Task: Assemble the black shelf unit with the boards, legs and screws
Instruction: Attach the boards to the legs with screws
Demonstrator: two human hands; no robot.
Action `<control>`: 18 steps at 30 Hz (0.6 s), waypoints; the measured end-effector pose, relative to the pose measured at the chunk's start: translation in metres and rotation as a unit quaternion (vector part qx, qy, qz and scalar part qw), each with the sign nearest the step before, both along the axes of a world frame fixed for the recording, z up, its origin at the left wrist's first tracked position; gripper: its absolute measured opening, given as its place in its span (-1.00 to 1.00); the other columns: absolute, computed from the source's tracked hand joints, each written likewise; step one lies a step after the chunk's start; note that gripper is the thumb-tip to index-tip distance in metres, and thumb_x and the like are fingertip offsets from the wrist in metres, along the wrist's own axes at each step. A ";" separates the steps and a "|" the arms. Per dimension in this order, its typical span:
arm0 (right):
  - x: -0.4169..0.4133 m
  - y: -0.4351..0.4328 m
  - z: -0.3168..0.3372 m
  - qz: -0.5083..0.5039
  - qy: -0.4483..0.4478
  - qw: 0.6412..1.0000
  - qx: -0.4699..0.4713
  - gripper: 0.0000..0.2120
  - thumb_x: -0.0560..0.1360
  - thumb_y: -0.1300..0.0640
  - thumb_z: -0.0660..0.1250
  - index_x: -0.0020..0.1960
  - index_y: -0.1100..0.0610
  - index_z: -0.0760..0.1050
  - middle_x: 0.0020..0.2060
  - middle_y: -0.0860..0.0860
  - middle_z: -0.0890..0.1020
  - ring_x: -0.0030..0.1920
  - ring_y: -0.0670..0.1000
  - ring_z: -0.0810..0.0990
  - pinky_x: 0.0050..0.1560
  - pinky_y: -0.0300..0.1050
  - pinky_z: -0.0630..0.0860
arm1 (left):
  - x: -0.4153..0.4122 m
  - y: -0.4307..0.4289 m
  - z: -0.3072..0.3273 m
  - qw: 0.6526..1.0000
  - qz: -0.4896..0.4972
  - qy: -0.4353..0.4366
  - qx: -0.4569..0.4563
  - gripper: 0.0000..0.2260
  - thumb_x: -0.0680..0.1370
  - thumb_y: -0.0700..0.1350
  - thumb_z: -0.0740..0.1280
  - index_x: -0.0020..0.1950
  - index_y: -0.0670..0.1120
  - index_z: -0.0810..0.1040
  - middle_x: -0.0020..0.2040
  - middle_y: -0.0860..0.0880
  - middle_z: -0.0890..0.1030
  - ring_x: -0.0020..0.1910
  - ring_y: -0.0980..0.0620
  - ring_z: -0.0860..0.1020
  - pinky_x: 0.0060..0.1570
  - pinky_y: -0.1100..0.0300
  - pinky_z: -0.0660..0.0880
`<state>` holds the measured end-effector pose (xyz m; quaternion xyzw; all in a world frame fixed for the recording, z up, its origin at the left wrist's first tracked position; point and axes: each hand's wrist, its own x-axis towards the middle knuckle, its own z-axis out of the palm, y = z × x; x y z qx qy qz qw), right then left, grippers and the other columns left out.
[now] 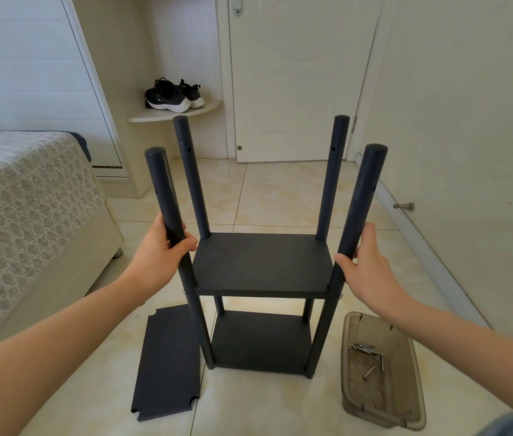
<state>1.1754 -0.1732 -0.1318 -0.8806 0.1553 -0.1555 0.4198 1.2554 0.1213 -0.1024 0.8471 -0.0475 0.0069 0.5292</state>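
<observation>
Shelf unit [261,265] stands between bed [28,199] and wall [469,121], loose board [167,363] and screw tray [346,372] flanking, open floor [280,190] beyond. Left hand [157,256] wraps near-left leg [167,190]; right hand [371,272] grips near-right leg [362,196].

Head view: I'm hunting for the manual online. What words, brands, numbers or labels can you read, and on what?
None can be read.
Shelf unit, loose board, tray: no label or print shows.
Shoes: a pale side mark, too small to read.
</observation>
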 end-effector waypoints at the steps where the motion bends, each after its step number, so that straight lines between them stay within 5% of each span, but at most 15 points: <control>1: 0.000 0.000 0.000 -0.003 -0.002 1.000 0.000 -0.54 0.62 0.23 0.25 0.42 0.08 0.12 0.13 -0.04 0.43 0.00 -0.04 0.48 -0.04 -0.19 0.46 | 0.000 -0.001 -0.001 1.000 -0.001 -0.002 0.003 -0.84 0.61 -0.23 0.34 0.12 -0.06 0.40 -0.05 -0.07 0.63 0.04 -0.04 0.64 0.22 -0.01 0.52; 8: 0.000 -0.001 0.004 -0.012 0.004 1.000 -0.006 -0.56 0.62 0.23 0.24 0.42 0.09 0.13 0.17 0.04 0.49 -0.02 -0.01 0.49 -0.09 -0.21 0.46 | -0.001 0.001 -0.005 0.999 -0.020 0.003 0.044 -0.76 0.62 -0.18 0.34 0.23 -0.05 0.35 0.03 -0.09 0.62 0.12 -0.08 0.60 0.28 -0.06 0.50; 11: 0.000 0.000 0.012 -0.010 0.032 0.999 -0.014 -0.57 0.63 0.22 0.23 0.42 0.11 0.14 0.13 0.03 0.47 -0.06 0.00 0.48 -0.27 -0.33 0.44 | 0.001 0.006 -0.006 0.998 -0.027 0.012 0.063 -0.76 0.63 -0.11 0.35 0.25 -0.04 0.39 0.02 -0.03 0.61 0.13 -0.08 0.60 0.28 -0.11 0.52; 15: -0.008 0.008 0.018 -0.022 0.189 0.981 -0.030 -0.69 0.64 0.14 0.22 0.32 0.22 0.25 -0.03 0.08 0.51 -0.16 0.05 0.55 -0.42 -0.26 0.40 | -0.001 0.010 -0.010 0.990 -0.051 0.028 0.130 -0.72 0.64 -0.02 0.32 0.31 -0.07 0.42 0.10 0.00 0.58 0.15 -0.07 0.58 0.26 -0.07 0.53; 18: -0.021 0.018 0.018 0.025 0.289 0.950 -0.113 -0.84 0.65 0.09 0.19 0.04 0.19 0.36 -0.24 0.05 0.48 -0.30 -0.03 0.51 -0.46 -0.30 0.36 | -0.004 0.019 -0.011 0.973 -0.079 0.038 0.213 -0.69 0.66 0.00 0.29 0.36 -0.08 0.40 0.17 -0.01 0.56 0.06 -0.02 0.61 0.16 0.03 0.57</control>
